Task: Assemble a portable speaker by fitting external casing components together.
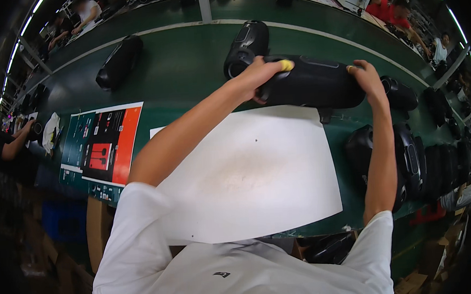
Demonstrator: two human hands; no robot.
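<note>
Both hands grip a large black cylindrical speaker (313, 84) by its two ends, beyond the far edge of a white sheet (248, 173). My left hand (260, 74), with yellow wrapping on a finger, closes on the left end. On the right end is my right hand (369, 79), its fingers curled over the top; a yellowish band shows on one finger. Another black speaker (249, 38) lies just behind the held one, close to my left hand. Parts of both grips are hidden behind the speaker.
A black speaker (120, 62) lies far left on the green conveyor surface (181, 58). Several more speakers (408, 155) crowd together at the right, beside my right forearm. A printed red and dark sheet (109, 146) lies at left. Other people work along both sides.
</note>
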